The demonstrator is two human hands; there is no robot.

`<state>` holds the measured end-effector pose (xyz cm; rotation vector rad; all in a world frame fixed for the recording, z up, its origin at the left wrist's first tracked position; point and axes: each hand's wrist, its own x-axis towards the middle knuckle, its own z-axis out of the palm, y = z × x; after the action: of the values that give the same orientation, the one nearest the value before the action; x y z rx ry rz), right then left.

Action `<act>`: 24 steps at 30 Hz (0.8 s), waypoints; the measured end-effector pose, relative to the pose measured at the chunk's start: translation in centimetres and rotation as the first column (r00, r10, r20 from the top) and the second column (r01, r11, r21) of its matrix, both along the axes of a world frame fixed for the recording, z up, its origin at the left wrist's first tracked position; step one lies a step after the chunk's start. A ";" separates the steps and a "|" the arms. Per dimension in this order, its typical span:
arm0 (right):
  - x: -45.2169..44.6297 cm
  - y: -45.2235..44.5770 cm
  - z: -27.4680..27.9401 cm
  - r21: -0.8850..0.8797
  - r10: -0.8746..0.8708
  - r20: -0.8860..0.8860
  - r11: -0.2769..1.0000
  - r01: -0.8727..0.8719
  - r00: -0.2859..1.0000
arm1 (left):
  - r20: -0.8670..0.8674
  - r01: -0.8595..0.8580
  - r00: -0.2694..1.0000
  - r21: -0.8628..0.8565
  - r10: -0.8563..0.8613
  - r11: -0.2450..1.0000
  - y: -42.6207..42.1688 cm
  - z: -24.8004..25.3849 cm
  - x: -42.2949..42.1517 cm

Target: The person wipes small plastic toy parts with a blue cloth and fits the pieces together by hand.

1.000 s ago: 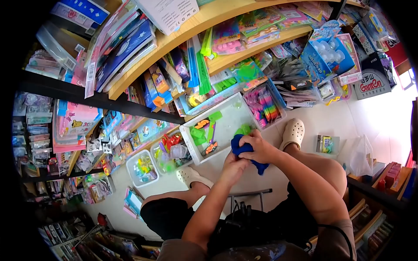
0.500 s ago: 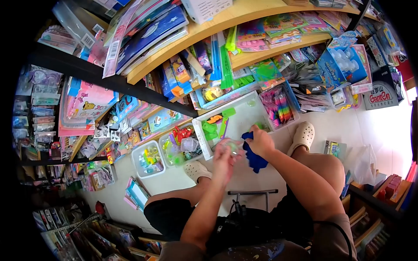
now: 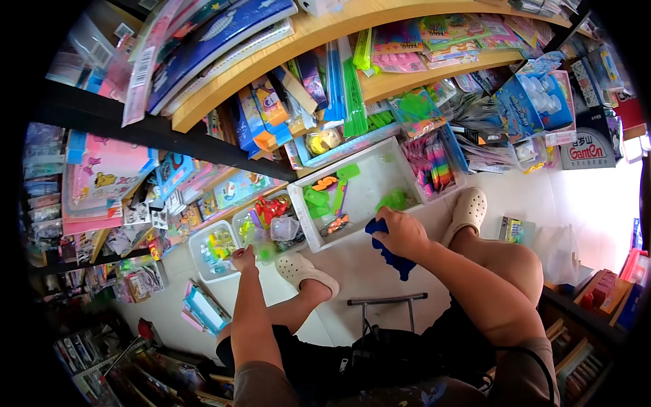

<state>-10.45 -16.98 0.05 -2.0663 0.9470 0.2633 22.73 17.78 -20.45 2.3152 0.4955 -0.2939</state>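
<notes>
My right hand [image 3: 403, 234] grips a dark blue cloth-like piece [image 3: 397, 258] with a wavy edge, which hangs over the near edge of a white tray [image 3: 366, 237]. Inside the tray, a light green toy [image 3: 395, 199] lies just beyond that hand. Other green pieces [image 3: 317, 201] and an orange one [image 3: 324, 184] rest toward its left side. My left hand [image 3: 245, 258] has its fingers pinched at the small bin [image 3: 234, 227] of mixed toys. Something pale and see-through is by the fingertips; I cannot make out whether it is held.
A white bin [image 3: 215, 275] of small yellow and blue toys stands left. Beyond the tray are a bin of rainbow-coloured packets [image 3: 434, 166] and a wooden shelf [image 3: 325, 42] of stationery. A metal stool frame [image 3: 386, 299] stands between my legs, near my shoes [image 3: 468, 216].
My left hand has moved left from beside the right hand, where it held a clear round thing, to the small toy bins. The right hand keeps the dark blue piece, shifting slightly.
</notes>
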 end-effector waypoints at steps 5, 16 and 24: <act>0.1 -0.5 1.1 0.052 0.023 -0.028 0.998 -0.021 0.999 | 0.088 0.094 0.992 -0.103 -0.085 0.990 -0.5 -2.1 0.3; -1.5 -0.7 2.4 0.055 0.100 -0.009 0.994 -0.099 0.995 | 0.423 0.135 0.798 0.569 -0.429 0.811 -6.0 -0.1 -0.9; -4.8 -0.9 5.2 0.073 0.160 -0.018 0.985 -0.159 0.987 | 0.440 0.930 0.202 0.194 -0.875 0.312 -27.7 3.6 -13.0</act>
<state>-15.26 -17.83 5.20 -2.0797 0.7755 0.4011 9.70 -9.96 -16.88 2.1495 -1.2453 -0.2554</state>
